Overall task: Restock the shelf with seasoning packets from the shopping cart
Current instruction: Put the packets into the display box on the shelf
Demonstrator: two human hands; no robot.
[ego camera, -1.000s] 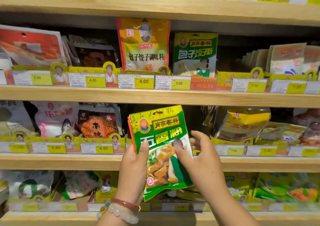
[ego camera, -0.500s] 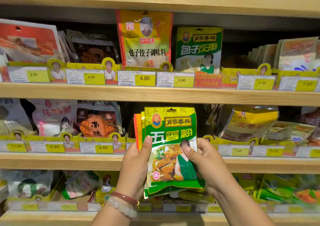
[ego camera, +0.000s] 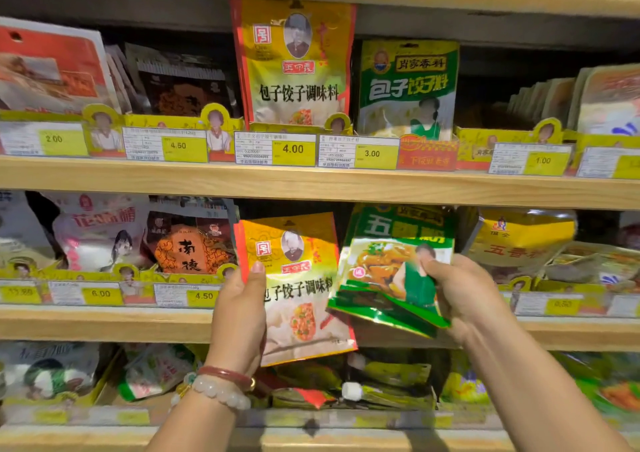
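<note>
My left hand (ego camera: 239, 316) grips a yellow and red seasoning packet (ego camera: 301, 299) by its left edge, thumb on the front, in front of the middle shelf (ego camera: 104, 323). My right hand (ego camera: 464, 295) holds a small stack of green five-spice packets (ego camera: 391, 278) by their right side, tilted, their tops reaching into the dark gap of the middle shelf. The two lots of packets sit side by side, just apart. The shopping cart is out of view.
Wooden shelves hold rows of seasoning packets behind yellow price-tag rails. On the upper shelf (ego camera: 346, 185) stand a matching yellow packet (ego camera: 294, 67) and a green packet (ego camera: 408, 88). More yellow packets (ego camera: 519, 240) lie right of my right hand. The bottom shelf holds loose packets.
The stack held by both hands has split: my right hand carried the green packets to the right and tilted them, leaving the yellow and red packet in my left hand.
</note>
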